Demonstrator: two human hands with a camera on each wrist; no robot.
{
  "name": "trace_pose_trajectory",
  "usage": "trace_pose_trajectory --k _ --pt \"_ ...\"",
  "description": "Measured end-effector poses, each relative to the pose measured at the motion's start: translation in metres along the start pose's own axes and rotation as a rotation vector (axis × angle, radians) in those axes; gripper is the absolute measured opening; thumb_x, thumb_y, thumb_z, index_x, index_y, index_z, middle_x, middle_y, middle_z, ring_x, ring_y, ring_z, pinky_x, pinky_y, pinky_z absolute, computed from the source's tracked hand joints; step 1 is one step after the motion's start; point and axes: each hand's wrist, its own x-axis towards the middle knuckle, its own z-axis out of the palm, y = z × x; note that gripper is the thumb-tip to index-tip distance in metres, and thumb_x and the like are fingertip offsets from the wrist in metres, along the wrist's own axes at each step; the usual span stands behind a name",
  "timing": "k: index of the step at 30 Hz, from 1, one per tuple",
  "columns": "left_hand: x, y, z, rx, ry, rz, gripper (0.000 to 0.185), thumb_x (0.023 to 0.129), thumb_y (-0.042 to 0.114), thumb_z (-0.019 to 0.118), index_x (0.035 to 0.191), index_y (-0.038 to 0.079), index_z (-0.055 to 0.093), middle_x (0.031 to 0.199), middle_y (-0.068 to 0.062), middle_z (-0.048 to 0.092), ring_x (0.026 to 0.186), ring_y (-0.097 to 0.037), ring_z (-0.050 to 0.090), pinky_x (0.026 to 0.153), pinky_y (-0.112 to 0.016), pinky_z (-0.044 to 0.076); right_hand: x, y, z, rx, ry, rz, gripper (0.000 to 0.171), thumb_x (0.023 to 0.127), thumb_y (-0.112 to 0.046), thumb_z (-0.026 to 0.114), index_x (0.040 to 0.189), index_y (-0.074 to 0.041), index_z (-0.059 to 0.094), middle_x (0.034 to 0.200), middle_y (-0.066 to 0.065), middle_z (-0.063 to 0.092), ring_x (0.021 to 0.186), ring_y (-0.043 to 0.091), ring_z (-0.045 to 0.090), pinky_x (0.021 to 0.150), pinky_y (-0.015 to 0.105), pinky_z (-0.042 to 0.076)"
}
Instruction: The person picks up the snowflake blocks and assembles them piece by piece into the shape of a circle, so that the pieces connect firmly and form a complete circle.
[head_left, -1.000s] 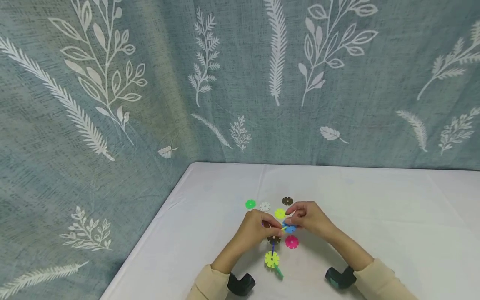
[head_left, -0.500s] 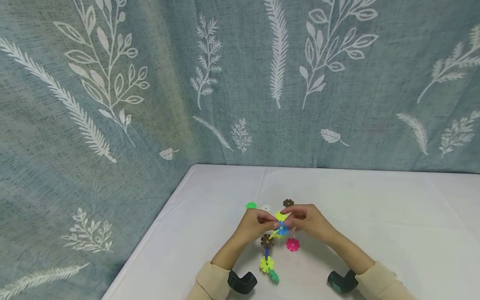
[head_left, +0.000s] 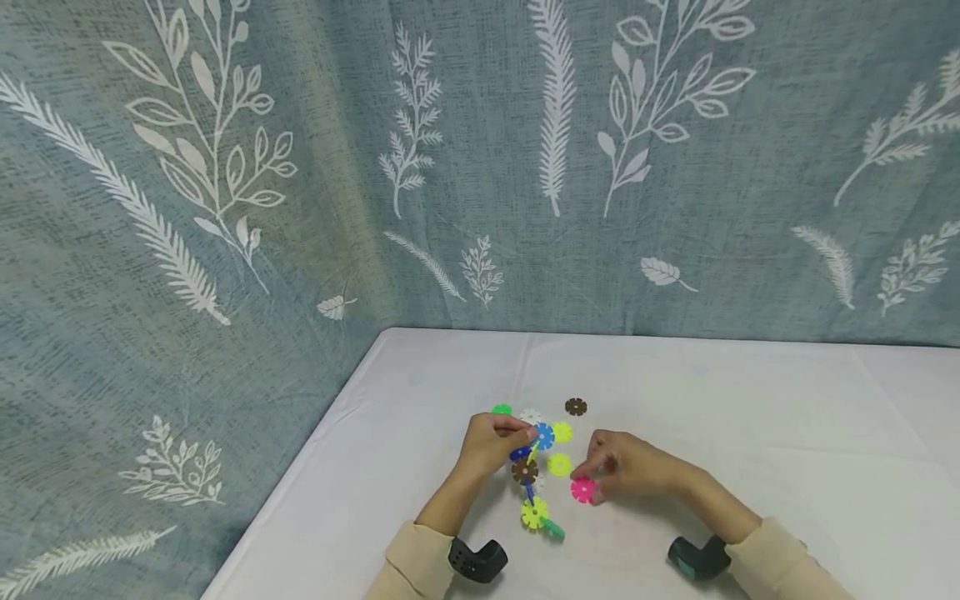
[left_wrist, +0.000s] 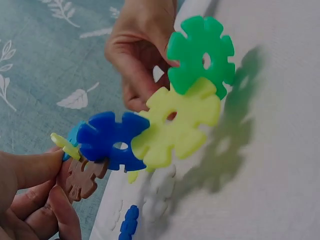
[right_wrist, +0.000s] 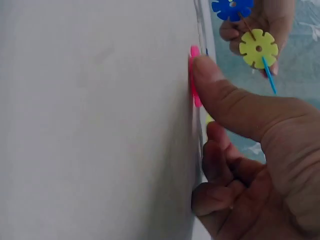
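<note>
Left hand (head_left: 491, 443) pinches top of snowflake-disc chain (head_left: 529, 483), long axis running from hand down toward person, green disc end lowest. Right hand (head_left: 626, 467), fingers curled, thumb pressing pink disc (head_left: 582, 490) lying flat on white table (head_left: 750, 433). Open tabletop to right.

No readable text, labels, brands or numbers in any view. Curtain (head_left: 480, 167) carries leaf prints only; wrist-camera mounts possibly marked, too small to tell.
</note>
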Motion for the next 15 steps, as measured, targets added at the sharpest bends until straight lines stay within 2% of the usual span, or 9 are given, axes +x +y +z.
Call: trace_pose_trajectory --k 3,7,10,15 --pt "-0.0005 0.0002 0.0017 0.005 0.002 -0.006 0.019 0.081 0.010 0.067 0.088 -0.007 0.067 0.085 -0.016 0.069 0.070 -0.007 0.059 0.065 -0.026 0.049 -0.0001 -0.0020 0.0013 -0.037 -0.001 0.004 0.024 0.068 -0.019 0.078 0.090 -0.014 0.070 0.081 -0.006 0.053 0.073 0.003 0.045 0.067 0.020 0.041" --pt "-0.0012 0.0006 0.0034 -0.003 -0.003 -0.012 0.018 0.081 0.010 0.066 0.087 -0.007 0.067 0.084 -0.016 0.069 0.069 -0.007 0.060 0.065 -0.025 0.049 0.0006 -0.0050 0.0010 0.002 0.029 0.004 0.018 0.071 -0.008 0.074 0.084 -0.014 0.063 0.076 -0.005 0.060 0.071 0.003 0.051 0.067 0.021 0.045" --pt "-0.0020 0.0012 0.0043 -0.025 -0.009 -0.011 0.019 0.081 0.010 0.066 0.088 -0.008 0.067 0.085 -0.016 0.069 0.070 -0.006 0.060 0.067 -0.025 0.050 0.0014 -0.0061 -0.0010 0.006 0.131 0.005 0.013 0.076 -0.001 0.068 0.082 -0.011 0.063 0.074 -0.004 0.063 0.069 0.001 0.053 0.065 0.021 0.047" --pt "-0.0022 0.0013 0.0054 -0.041 -0.016 -0.009 0.019 0.081 0.010 0.066 0.088 -0.008 0.067 0.086 -0.016 0.069 0.070 -0.006 0.060 0.070 -0.027 0.051 0.0053 -0.0101 -0.0034 -0.045 0.338 0.025 0.009 0.079 -0.001 0.066 0.082 -0.009 0.066 0.074 -0.002 0.066 0.069 0.001 0.055 0.064 0.021 0.048"
